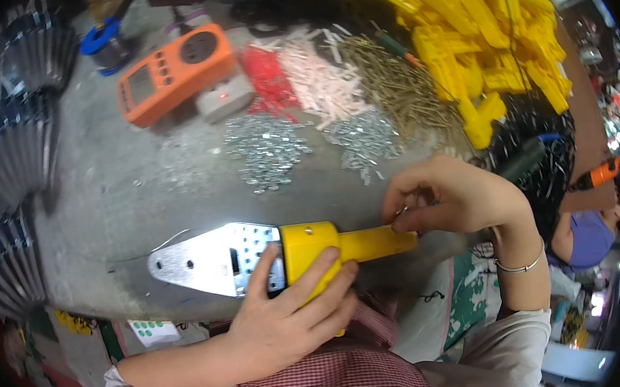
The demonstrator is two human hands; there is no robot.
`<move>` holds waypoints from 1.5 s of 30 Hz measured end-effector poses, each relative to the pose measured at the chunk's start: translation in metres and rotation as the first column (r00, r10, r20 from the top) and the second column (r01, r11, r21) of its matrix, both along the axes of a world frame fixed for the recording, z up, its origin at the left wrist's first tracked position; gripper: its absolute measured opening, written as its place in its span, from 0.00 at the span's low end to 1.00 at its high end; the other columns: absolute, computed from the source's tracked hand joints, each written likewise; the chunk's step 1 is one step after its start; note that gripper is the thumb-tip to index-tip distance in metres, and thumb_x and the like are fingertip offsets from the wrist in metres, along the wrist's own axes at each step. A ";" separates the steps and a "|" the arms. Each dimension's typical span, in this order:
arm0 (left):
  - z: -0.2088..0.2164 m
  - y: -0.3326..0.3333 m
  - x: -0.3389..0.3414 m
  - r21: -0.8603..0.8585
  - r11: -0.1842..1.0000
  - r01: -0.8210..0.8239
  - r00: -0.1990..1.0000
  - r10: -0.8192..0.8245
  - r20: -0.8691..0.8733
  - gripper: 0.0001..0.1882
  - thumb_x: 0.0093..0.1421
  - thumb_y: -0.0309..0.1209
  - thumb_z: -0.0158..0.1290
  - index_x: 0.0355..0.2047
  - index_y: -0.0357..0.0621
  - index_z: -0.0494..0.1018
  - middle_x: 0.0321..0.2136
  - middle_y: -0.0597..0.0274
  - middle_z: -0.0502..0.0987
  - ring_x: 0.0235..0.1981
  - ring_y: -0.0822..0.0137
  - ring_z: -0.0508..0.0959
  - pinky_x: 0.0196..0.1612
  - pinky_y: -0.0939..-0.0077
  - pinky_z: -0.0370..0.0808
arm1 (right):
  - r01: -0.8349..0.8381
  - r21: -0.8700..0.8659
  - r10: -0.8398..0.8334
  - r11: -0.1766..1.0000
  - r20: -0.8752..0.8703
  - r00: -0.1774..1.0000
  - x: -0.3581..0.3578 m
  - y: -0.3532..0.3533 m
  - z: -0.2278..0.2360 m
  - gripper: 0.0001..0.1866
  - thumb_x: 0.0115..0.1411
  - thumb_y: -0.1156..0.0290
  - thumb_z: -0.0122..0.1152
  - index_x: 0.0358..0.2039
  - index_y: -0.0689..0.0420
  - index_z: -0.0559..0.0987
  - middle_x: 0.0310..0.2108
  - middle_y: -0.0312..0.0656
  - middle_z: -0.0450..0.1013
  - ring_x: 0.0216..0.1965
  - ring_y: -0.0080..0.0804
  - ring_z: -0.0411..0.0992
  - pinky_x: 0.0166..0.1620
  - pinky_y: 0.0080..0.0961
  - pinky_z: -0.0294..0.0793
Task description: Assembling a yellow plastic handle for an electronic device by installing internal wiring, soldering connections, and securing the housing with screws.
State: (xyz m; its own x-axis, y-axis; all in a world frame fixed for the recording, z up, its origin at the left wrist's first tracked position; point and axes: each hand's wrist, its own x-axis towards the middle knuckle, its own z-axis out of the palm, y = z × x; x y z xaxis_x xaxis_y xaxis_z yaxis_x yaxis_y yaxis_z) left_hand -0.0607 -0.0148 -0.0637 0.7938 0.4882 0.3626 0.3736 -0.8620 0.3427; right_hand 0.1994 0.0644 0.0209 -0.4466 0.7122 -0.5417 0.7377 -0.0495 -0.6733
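A pipe welding iron with a yellow handle [378, 243] and a flat, pointed metal plate [201, 262] lies across the near side of the table, plate toward the left. My left hand [292, 318] is wrapped over its yellow body, the index finger resting on the perforated metal guard [257, 247]. At the handle's right end, my right hand [459, 194] pinches with thumb and forefinger; what is between the fingertips is too small to name. Beyond the tool lie two piles of small silver screws [265, 149], and a heap of long brass-coloured screws [396, 84] is farther right.
Yellow plastic housings [472, 14] are heaped at the far right, near black cables [546, 122]. Red pieces [269, 78] and pale sleeves [317, 77] lie beside an orange meter [175, 73]. A blue spool [103, 45] stands behind. Metal plates [4, 159] line the left. Another person [587, 238] is at right.
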 end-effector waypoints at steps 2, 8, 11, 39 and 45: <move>0.005 -0.001 0.000 -0.047 0.997 -0.059 0.998 0.057 -0.036 0.08 0.54 0.37 0.52 0.35 0.56 0.74 0.53 0.68 0.71 0.62 0.66 0.64 0.56 0.35 0.58 | -0.037 0.003 0.037 0.999 -0.050 0.998 0.010 -0.012 -0.006 0.07 0.52 0.77 0.65 0.34 0.58 0.79 0.23 0.36 0.74 0.24 0.22 0.68 0.28 0.21 0.67; 0.008 -0.001 0.000 -0.049 0.998 -0.041 0.995 0.037 -0.090 0.11 0.54 0.36 0.51 0.38 0.55 0.73 0.55 0.67 0.71 0.61 0.62 0.65 0.57 0.37 0.55 | -0.061 0.033 0.059 0.998 0.043 0.997 0.004 -0.016 -0.001 0.07 0.52 0.73 0.62 0.31 0.62 0.79 0.26 0.44 0.77 0.29 0.36 0.76 0.34 0.30 0.72; 0.007 -0.003 0.001 -0.049 0.997 -0.054 0.995 0.050 -0.092 0.12 0.53 0.37 0.52 0.39 0.55 0.73 0.55 0.66 0.70 0.61 0.62 0.65 0.57 0.37 0.55 | 0.026 -0.004 -0.026 1.000 0.070 0.997 0.005 -0.019 -0.001 0.06 0.52 0.72 0.62 0.32 0.57 0.79 0.21 0.37 0.72 0.22 0.25 0.67 0.27 0.25 0.66; 0.005 -0.001 0.000 -0.021 0.999 -0.049 0.996 0.047 -0.081 0.12 0.53 0.38 0.53 0.38 0.54 0.73 0.55 0.66 0.70 0.61 0.62 0.66 0.54 0.43 0.58 | 0.184 0.383 -0.167 0.905 -0.077 0.983 -0.008 -0.083 -0.015 0.06 0.54 0.75 0.59 0.31 0.61 0.73 0.25 0.46 0.72 0.26 0.44 0.73 0.30 0.33 0.71; 0.006 0.000 0.001 0.000 0.999 -0.046 0.996 0.046 -0.076 0.11 0.53 0.37 0.52 0.38 0.54 0.74 0.55 0.66 0.71 0.61 0.63 0.66 0.51 0.45 0.59 | 0.162 0.554 -0.190 0.816 -0.007 0.982 -0.016 -0.089 -0.027 0.06 0.53 0.77 0.60 0.30 0.60 0.72 0.27 0.47 0.71 0.27 0.48 0.72 0.29 0.35 0.71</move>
